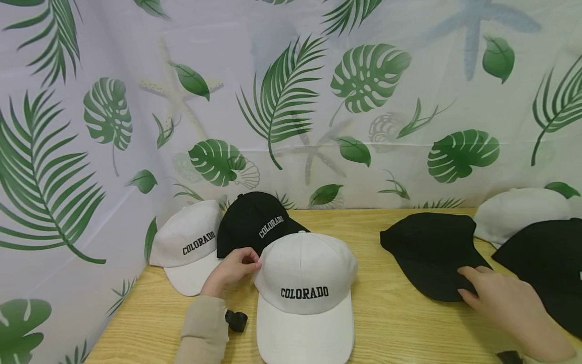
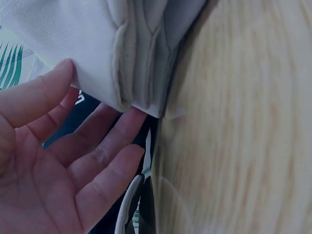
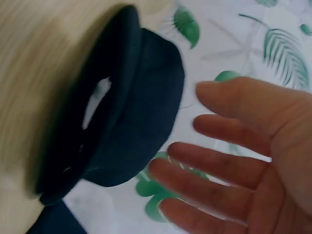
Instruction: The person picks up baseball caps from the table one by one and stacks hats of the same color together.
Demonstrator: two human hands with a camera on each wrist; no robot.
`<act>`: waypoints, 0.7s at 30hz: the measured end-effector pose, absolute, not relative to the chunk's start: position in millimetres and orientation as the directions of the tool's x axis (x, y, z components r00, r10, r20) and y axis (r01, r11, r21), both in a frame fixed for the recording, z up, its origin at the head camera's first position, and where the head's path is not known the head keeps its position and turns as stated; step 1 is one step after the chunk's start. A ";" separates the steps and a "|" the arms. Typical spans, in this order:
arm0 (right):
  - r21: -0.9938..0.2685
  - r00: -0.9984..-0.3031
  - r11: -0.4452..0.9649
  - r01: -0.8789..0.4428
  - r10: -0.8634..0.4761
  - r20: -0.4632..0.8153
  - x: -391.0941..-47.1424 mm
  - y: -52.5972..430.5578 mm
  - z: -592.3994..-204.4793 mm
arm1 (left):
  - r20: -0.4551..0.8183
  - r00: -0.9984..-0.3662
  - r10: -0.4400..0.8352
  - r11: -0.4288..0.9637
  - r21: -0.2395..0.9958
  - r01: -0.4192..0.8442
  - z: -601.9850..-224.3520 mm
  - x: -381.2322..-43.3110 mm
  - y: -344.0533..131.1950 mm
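A white cap [image 1: 304, 273] with black COLORADO lettering lies at the front middle, brim toward me. My left hand [image 1: 234, 270] is at its left edge. In the left wrist view, several layered white edges [image 2: 129, 53] show; the thumb touches the fabric and loosely extended fingers [image 2: 109, 151] reach the lower edge. To the right, a black cap [image 1: 432, 253] lies with its brim forward, and my right hand [image 1: 511, 303] is beside its right side. The right wrist view shows spread fingers [image 3: 204, 175] apart from a black cap [image 3: 146, 107], holding nothing.
A white COLORADO cap [image 1: 191, 242] and a black COLORADO cap [image 1: 259, 220] stand at the back left. Another white cap [image 1: 523, 212] and black cap [image 1: 545, 268] lie at the right. Behind the wooden table [image 1: 377, 328] hangs a leaf-print cloth [image 1: 295, 101].
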State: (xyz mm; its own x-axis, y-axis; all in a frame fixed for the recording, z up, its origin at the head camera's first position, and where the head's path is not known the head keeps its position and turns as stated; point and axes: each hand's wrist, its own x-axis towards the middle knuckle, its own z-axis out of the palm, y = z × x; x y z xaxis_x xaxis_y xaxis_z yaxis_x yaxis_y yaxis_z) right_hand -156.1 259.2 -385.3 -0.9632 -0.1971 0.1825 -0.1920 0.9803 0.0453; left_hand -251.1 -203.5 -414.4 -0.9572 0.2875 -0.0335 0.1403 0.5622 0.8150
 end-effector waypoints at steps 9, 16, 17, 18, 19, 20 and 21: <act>0.030 -0.981 0.988 -0.153 -0.148 -0.122 -173.4 281.8 -400.1 | -0.037 -0.958 0.285 0.569 0.811 0.138 -412.4 -249.5 -202.6; 0.024 -0.987 0.992 -0.128 -0.124 -0.106 -172.8 291.2 -408.1 | -0.032 -0.947 0.319 0.547 0.822 0.157 -416.5 -251.3 -201.1; 0.020 -0.988 0.991 -0.131 -0.129 -0.086 -173.1 292.0 -409.3 | -0.031 -0.949 0.315 0.551 0.820 0.156 -416.6 -251.1 -201.1; 0.014 -0.988 0.990 -0.138 -0.136 -0.073 -173.6 292.4 -410.5 | -0.031 -0.951 0.308 0.553 0.819 0.153 -416.8 -251.0 -201.1; 0.007 -0.988 0.989 -0.149 -0.148 -0.052 -174.1 292.6 -412.0 | -0.030 -0.953 0.300 0.558 0.817 0.150 -416.6 -250.7 -201.1; 0.004 -0.986 0.987 -0.163 -0.163 -0.031 -174.6 292.6 -413.3 | -0.032 -0.956 0.292 0.560 0.816 0.144 -416.5 -250.4 -201.2; 0.004 -0.983 0.983 -0.182 -0.182 -0.004 -175.1 292.6 -414.9 | -0.034 -0.958 0.285 0.563 0.815 0.139 -416.4 -250.1 -201.3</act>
State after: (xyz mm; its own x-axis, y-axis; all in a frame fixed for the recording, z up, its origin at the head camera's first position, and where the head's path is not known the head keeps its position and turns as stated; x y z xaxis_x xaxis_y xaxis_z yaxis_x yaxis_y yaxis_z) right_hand -175.1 292.6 -414.9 -0.9832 -0.1823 -0.0045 -0.1823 0.9832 0.0038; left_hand -250.1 -201.3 -416.4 -0.9578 0.2853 -0.0338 0.1390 0.5630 0.8147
